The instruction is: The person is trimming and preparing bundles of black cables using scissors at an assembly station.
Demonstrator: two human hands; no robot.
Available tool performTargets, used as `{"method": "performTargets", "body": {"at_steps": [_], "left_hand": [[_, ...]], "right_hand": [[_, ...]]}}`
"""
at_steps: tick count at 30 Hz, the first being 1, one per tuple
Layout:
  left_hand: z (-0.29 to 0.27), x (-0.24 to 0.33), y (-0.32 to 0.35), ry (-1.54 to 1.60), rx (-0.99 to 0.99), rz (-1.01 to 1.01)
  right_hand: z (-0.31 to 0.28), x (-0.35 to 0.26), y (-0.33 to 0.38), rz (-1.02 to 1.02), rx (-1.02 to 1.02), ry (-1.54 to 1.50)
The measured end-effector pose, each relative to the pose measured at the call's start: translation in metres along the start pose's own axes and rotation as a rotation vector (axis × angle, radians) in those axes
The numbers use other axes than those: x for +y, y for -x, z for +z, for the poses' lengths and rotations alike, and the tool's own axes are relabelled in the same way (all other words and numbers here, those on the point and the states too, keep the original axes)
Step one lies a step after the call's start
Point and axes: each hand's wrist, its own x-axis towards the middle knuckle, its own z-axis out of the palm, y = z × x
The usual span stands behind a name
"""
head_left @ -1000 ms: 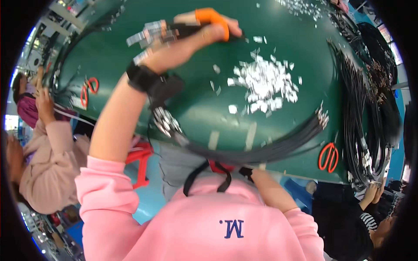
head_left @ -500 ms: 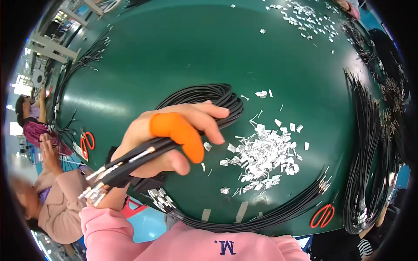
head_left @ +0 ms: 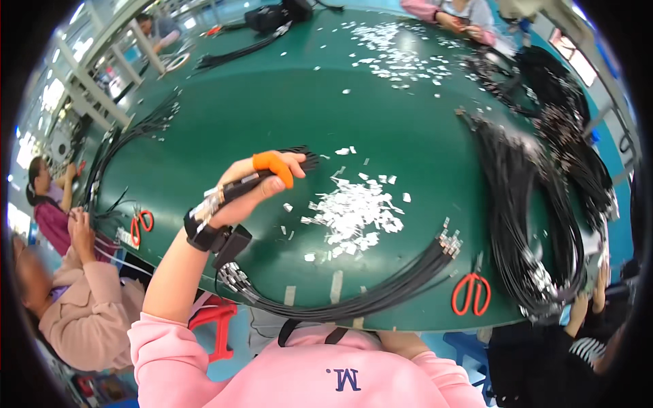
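My left hand (head_left: 243, 170), with an orange finger cot (head_left: 275, 166) on one finger, is closed round a folded bundle of black cables (head_left: 239, 186). It is raised over the near left of the green table. The cables' metal-tipped ends lie back along my wrist, by a black wristband (head_left: 198, 234). Their looped end pokes out beyond my fingers. Of my right arm only a piece of forearm (head_left: 403, 343) shows below the table edge; the hand is hidden. A heap of small white tags or scraps (head_left: 357, 214) lies to the right of my left hand.
Another black cable bundle (head_left: 381, 300) curves along the near edge. Red-handled scissors (head_left: 474, 276) lie at the right, with another red pair (head_left: 136, 234) at the left. Large cable bundles (head_left: 507, 197) cover the right side. More white scraps (head_left: 391, 51) lie farther back. Co-workers sit around the table.
The view has tilted up and shows more of the far table. My left hand, still round the cables, appears farther off. Part of my right forearm has come into sight.
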Motion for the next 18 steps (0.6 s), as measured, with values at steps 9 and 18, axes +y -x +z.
{"method": "performTargets", "body": {"at_steps": [9, 18], "left_hand": [[0.000, -0.008, -0.018, 0.079, 0.124, 0.064], [0.008, 0.002, -0.014, 0.078, 0.120, -0.021]], "right_hand": [[-0.044, 0.008, 0.126, 0.067, 0.110, 0.016], [-0.150, -0.101, 0.271, 0.187, 0.424, -0.376]]}}
